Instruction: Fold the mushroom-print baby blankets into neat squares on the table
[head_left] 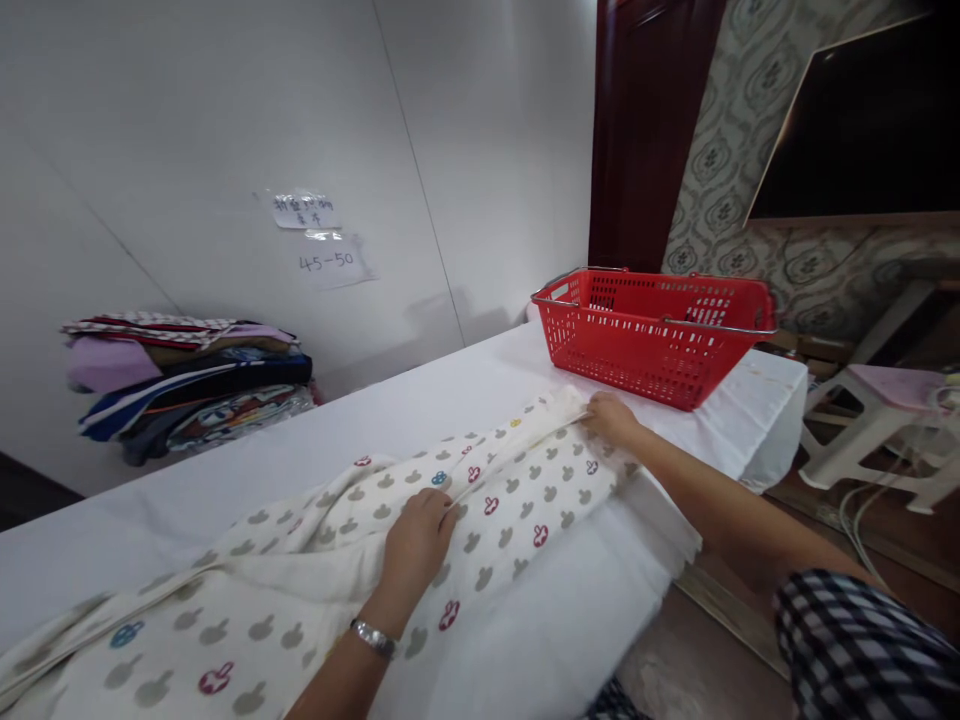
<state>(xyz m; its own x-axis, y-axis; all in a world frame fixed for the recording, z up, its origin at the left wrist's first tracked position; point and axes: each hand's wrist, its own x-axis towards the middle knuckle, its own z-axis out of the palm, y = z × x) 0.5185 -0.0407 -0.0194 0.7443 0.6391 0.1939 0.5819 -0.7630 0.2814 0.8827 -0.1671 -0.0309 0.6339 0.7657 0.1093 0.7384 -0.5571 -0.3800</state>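
The printed cloth (517, 505) lay across the worktop (300, 455) at lower centre, its fold pinched by the left hand (417, 535) and right hand (611, 418). Straightening seemed underway; continuing called for even tension.

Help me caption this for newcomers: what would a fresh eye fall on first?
The red basket, near the right end of the white-covered table, stands out first. Next comes the printed cloth stretching across the table, with the left hand and right hand on it. Stacked fabrics sit left, by the wall.
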